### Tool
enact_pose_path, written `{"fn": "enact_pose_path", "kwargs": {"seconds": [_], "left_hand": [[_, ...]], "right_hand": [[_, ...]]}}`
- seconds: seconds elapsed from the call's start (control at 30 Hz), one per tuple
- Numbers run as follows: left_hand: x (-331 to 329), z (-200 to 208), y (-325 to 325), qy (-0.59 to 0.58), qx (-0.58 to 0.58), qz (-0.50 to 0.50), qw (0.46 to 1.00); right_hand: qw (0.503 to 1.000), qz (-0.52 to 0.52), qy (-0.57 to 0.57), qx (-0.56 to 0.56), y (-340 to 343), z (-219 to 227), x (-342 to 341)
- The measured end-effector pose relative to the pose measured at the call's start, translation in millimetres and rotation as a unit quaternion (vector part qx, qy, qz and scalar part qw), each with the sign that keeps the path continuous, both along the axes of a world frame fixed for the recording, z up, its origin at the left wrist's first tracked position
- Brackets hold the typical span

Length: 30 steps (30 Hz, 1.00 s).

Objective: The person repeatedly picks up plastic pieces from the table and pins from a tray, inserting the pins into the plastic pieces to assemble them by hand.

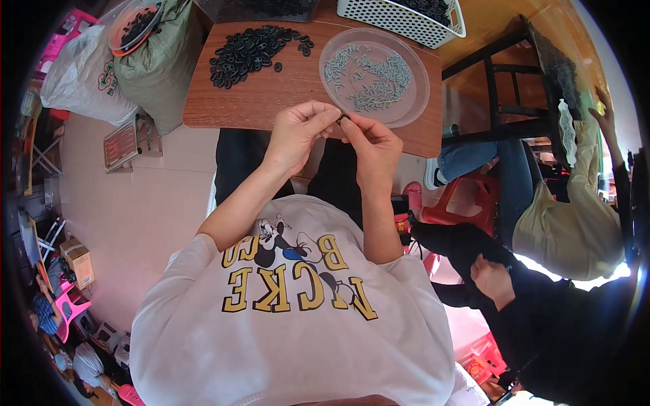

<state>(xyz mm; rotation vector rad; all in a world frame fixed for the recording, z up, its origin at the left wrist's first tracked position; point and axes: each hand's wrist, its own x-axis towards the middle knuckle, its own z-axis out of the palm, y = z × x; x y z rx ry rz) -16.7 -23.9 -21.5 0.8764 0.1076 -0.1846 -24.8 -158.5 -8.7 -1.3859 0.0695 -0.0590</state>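
Observation:
My left hand [301, 132] and my right hand [374, 143] meet over the table's near edge. Between their fingertips is a small dark part [343, 117], pinched from both sides; it looks like one of the black oval pieces, but the fingers cover most of it. A loose pile of black oval pieces with holes [247, 54] lies on the brown table [298, 91], beyond my left hand. Just past my right hand stands a shallow translucent plastic bowl [422, 88], and small silvery screws [372, 74] are scattered over its bottom.
A white perforated basket [399, 21] of dark parts stands at the table's far right, beside a dark tray [261, 10]. Full sacks [159, 74] stand to the left. On the right are a red stool [467, 203] and two people, one in black [562, 331].

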Motion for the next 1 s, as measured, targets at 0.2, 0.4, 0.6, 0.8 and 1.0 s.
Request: {"fn": "enact_pose_path", "kwargs": {"seconds": [0.2,0.4,0.6,0.8,1.0], "left_hand": [[-1,3,2,-0.028,0.035,-0.009,0.999],[7,-6,5,0.001,0.049,-0.025,0.998],[6,-5,11,0.022,0.037,-0.01,0.999],[3,-9,15,0.025,0.052,-0.042,0.998],[1,-21,21,0.052,0.057,-0.033,0.996]], "right_hand": [[1.0,-0.01,0.004,-0.029,5,6,-3],[0.998,-0.033,-0.015,-0.055,7,-6,-2],[0.996,-0.035,-0.01,-0.077,5,-12,-3],[0.996,-0.019,0.005,-0.087,7,-8,-8],[0.998,0.008,0.03,-0.047,8,-25,-5]]}}
